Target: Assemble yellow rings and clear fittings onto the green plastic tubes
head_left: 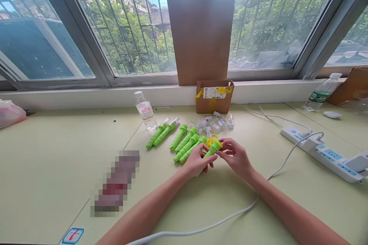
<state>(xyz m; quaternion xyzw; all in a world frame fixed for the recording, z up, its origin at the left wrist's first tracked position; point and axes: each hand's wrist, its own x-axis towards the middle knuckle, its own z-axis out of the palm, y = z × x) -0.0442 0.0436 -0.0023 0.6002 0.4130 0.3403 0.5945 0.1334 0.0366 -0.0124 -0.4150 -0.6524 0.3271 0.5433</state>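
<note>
In the head view, my left hand (pixel 199 159) is closed around a green ribbed plastic tube (pixel 212 148), tilted with its wide end up and to the right. A yellow ring (pixel 217 144) sits around that wide end. My right hand (pixel 236 157) pinches the ring's edge between thumb and fingers. Just behind lie loose yellow rings (pixel 212 140) and a small clear vial with a white top (pixel 208 132). To the left, several more green tubes (pixel 186 147) lie side by side. Two other green tubes (pixel 162 134) further left have clear vials in their ends.
Clear vials (pixel 217 123) lie heaped before a cardboard box (pixel 214 104). Water bottles stand at left (pixel 145 111) and far right (pixel 322 92). A power strip (pixel 324 155) lies to the right, and a white cable (pixel 230 217) passes under my right forearm. A blurred patch (pixel 117 182) covers something at left.
</note>
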